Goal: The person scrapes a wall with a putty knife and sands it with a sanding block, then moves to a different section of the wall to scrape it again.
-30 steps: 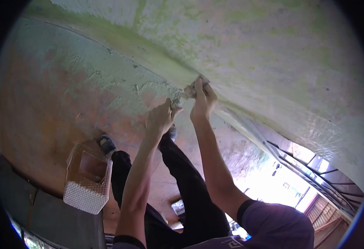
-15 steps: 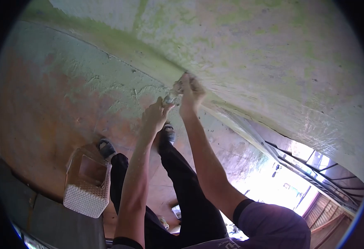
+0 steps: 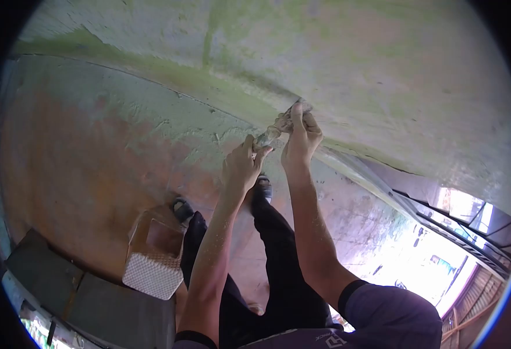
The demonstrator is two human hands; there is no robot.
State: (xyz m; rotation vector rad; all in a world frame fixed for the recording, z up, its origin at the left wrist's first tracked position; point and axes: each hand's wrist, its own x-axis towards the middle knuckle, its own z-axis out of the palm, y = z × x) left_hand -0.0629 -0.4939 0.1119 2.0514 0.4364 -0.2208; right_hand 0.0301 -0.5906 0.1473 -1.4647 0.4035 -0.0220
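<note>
Shifted rightward in view are box [image 3: 152, 274], left hand [image 3: 241, 167] and right hand [image 3: 303, 141]. Between the hands, beside the wall [image 3: 383, 87], a grey piece [image 3: 269, 137] is gripped, one end by each.

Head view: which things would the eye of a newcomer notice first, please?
Probably the left hand and right hand, close together near the centre, with pale, smeared material between them. The green-stained wall fills the upper part. Next, perhaps, the white woven box at lower left and the bright glare at lower right.
</note>
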